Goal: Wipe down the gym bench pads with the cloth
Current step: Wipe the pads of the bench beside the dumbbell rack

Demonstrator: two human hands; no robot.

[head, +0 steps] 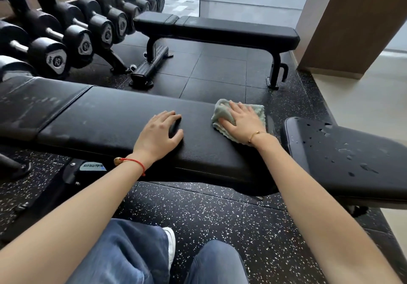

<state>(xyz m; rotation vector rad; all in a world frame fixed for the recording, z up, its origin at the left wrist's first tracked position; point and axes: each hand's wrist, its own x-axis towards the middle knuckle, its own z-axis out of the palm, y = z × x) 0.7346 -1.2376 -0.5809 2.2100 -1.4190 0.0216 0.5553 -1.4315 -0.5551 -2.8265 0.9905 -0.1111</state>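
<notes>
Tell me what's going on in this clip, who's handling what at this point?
A person is cleaning a black gym bench. The right hand presses a pale green cloth flat on the long back pad, near its right end. The left hand rests bare on the same pad, fingers slightly bent, holding nothing. The seat pad to the right carries liquid droplets. A second bench stands behind, with a dumbbell rack at left.

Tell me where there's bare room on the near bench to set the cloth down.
The long pad is bare between the left hand and the seam toward the dumbbell rack. The right end is crowded: the right hand presses the cloth there. The seat pad is free but wet.
</notes>
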